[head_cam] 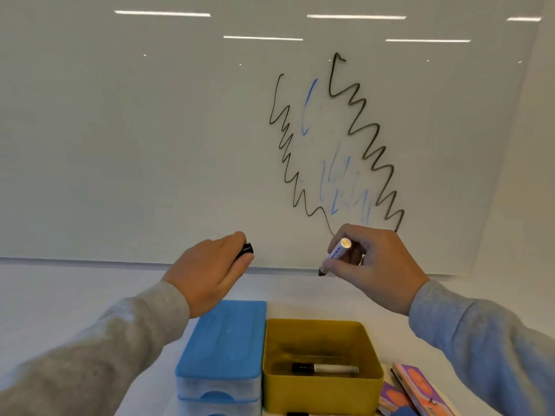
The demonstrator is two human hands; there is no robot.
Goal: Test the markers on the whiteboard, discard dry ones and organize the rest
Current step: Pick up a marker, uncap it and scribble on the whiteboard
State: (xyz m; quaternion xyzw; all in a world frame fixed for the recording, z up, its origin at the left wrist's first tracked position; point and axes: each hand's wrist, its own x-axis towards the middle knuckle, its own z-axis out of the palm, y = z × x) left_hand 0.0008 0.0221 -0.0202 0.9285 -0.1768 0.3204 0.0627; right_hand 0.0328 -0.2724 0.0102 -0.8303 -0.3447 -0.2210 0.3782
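While the right hand [371, 267] pinches an uncapped marker [336, 255] between thumb and curled fingers, its dark tip points down at the lower edge of the whiteboard [150, 130], and its pale end points back toward the camera. Whether the tip touches the board cannot be told. Across from it, the left hand [207, 271] holds a black cap [244, 250] between its thumb and fingertips, the other fingers loosely curled; the two hands are well apart. Both arms wear grey sleeves.

On the whiteboard above the right hand run two black zigzag lines [369, 139], slanting down toward that hand, with faint, broken blue strokes [307, 106] between them.

Below the hands stands a yellow box [321, 394], open at the top, with one capped black-and-white marker [326, 368] lying flat on its floor. Touching its left side is a stack of clear drawers with a blue lid [223, 340]. To the right of the yellow box lie colourful booklets [420, 388] in orange and purple, partly cut off by the frame's edge.
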